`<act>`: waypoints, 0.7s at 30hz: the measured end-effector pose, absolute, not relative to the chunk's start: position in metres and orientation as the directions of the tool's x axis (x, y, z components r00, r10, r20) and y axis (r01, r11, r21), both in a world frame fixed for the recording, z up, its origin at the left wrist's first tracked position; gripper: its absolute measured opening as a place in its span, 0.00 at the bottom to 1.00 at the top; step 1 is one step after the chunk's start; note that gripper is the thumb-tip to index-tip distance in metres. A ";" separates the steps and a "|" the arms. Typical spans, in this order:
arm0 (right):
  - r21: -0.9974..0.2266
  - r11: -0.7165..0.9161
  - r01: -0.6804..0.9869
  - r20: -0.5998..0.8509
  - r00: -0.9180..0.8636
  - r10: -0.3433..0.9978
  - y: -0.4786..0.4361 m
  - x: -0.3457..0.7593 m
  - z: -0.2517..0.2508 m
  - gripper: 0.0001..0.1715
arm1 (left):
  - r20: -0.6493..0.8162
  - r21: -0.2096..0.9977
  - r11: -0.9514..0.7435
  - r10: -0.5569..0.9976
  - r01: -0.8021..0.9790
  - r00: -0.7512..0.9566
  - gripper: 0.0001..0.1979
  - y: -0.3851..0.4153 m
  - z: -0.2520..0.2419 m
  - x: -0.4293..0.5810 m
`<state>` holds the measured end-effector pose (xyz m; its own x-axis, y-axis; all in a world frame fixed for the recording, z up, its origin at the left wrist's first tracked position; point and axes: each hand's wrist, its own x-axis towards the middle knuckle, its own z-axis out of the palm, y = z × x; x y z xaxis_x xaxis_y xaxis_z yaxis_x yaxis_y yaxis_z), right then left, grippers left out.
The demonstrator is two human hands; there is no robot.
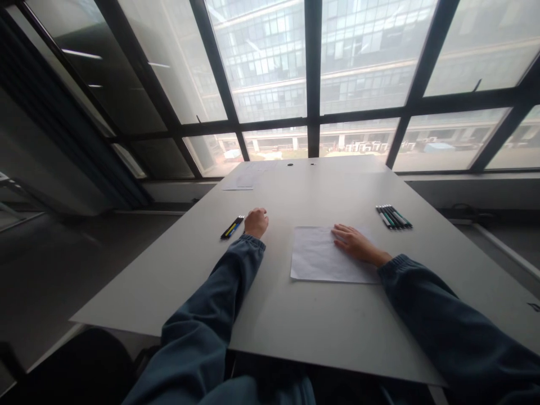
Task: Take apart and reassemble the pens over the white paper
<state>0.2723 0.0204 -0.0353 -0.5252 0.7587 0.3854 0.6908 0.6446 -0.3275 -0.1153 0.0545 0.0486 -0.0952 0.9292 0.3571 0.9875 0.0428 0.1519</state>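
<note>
My left hand (256, 223) rests on the white table just right of a small group of dark pens (232, 227) with yellow and blue parts. Its fingers are curled in, and whatever they may hold is hidden. Flat on a white sheet of paper (314, 259) lies my right hand (355, 244), fingers stretched out over the sheet's right half. Farther right, apart from that hand, a row of several dark pens (394, 216) with green and white parts lies side by side.
More paper (242, 179) lies at the table's far left. Two small dark items sit near the far edge, one a round black disc (289, 165). The white table (329, 320) reaches toward tall framed windows (270, 56). A dark curtain (63, 112) hangs at left.
</note>
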 end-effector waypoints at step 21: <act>-0.338 0.619 0.709 0.362 -0.510 0.781 0.019 0.273 -0.033 0.26 | 0.161 0.311 0.414 0.864 0.855 -0.477 0.14 0.071 0.031 -0.213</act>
<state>0.2728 0.0193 -0.0332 -0.5096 0.7805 0.3620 0.7086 0.6194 -0.3379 -0.2127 0.0710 0.0312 -0.4771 0.8639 0.1615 0.8553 0.4142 0.3113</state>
